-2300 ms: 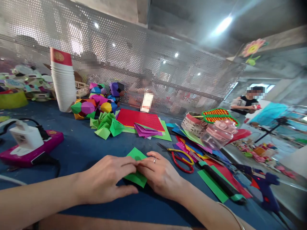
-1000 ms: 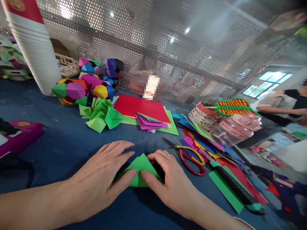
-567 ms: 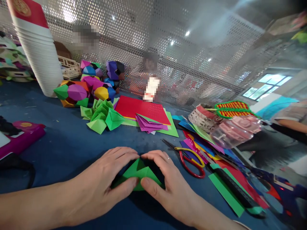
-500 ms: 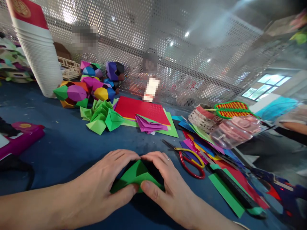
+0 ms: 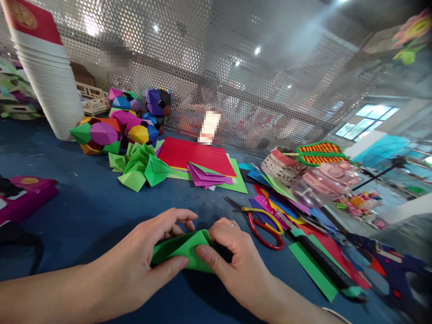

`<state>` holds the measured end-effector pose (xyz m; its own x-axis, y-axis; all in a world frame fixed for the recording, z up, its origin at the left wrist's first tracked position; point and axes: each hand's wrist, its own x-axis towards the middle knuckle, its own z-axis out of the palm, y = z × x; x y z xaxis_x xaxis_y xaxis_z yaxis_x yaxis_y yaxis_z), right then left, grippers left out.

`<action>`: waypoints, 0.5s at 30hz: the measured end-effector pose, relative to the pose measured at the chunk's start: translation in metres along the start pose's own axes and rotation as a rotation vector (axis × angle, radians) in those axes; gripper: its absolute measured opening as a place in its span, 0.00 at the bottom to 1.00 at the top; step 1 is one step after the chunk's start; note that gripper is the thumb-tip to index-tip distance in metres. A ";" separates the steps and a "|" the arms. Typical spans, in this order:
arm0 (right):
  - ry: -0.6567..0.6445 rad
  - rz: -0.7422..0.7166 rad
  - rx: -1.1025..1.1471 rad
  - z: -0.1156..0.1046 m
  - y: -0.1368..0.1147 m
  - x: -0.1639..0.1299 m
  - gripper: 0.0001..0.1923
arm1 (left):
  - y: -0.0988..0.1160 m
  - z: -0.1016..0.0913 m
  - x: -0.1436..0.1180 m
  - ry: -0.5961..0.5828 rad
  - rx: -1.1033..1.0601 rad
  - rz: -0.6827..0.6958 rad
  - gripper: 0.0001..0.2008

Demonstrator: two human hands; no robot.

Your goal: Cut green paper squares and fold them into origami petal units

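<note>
Green paper (image 5: 192, 254), gripped at both ends

My blue worktop (image 5: 91, 213) carries a red sheet (image 5: 197, 155) toward the back, perhaps leaving me space in front. Scissors (image 5: 249, 209) lie beyond my right hand (image 5: 236, 256), handles nearer, likely for easy reach. The paper sits between my hands: right fingers clamped on it, left hand (image 5: 145, 254) curled round the other end, seemingly steadying the folds.

Daylight fills the window (image 5: 367, 122), and lamp glints dot the perforated screen (image 5: 189, 58). Soft shadow darkens the blue table (image 5: 205, 290) below the green paper (image 5: 194, 252). Wide-angle distortion stretches the cup stack (image 5: 47, 72); the right edge blurs; pixelation masks patches.
</note>
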<state>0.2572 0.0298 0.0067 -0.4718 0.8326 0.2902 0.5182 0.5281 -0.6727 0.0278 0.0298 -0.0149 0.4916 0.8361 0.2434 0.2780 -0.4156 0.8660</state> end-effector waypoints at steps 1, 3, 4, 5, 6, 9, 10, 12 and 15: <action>0.004 -0.008 0.003 0.000 0.000 0.000 0.23 | 0.001 0.000 0.002 -0.029 -0.011 -0.029 0.22; 0.012 -0.030 0.007 0.001 -0.002 0.000 0.22 | 0.002 -0.001 0.005 -0.102 -0.022 -0.123 0.12; 0.013 -0.039 0.009 0.001 -0.004 0.000 0.22 | 0.003 -0.001 0.007 -0.126 -0.032 -0.177 0.09; 0.013 -0.046 0.011 0.001 -0.005 0.000 0.21 | 0.004 -0.001 0.008 -0.136 -0.048 -0.228 0.08; 0.011 -0.047 0.013 0.002 -0.007 0.000 0.21 | 0.005 -0.001 0.008 -0.132 -0.069 -0.269 0.09; 0.005 -0.037 0.034 0.003 -0.011 -0.002 0.21 | 0.007 0.000 0.009 -0.098 -0.160 -0.323 0.11; 0.004 -0.030 0.041 0.004 -0.011 -0.002 0.20 | 0.008 0.001 0.009 -0.094 -0.188 -0.330 0.10; 0.002 -0.022 0.052 0.004 -0.012 -0.003 0.20 | 0.009 0.001 0.009 -0.094 -0.229 -0.342 0.10; -0.001 -0.026 0.056 0.003 -0.012 -0.003 0.20 | 0.010 0.001 0.010 -0.095 -0.258 -0.357 0.10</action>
<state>0.2501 0.0205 0.0119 -0.4850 0.8187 0.3074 0.4653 0.5392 -0.7020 0.0365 0.0336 -0.0049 0.4792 0.8693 -0.1214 0.2351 0.0061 0.9720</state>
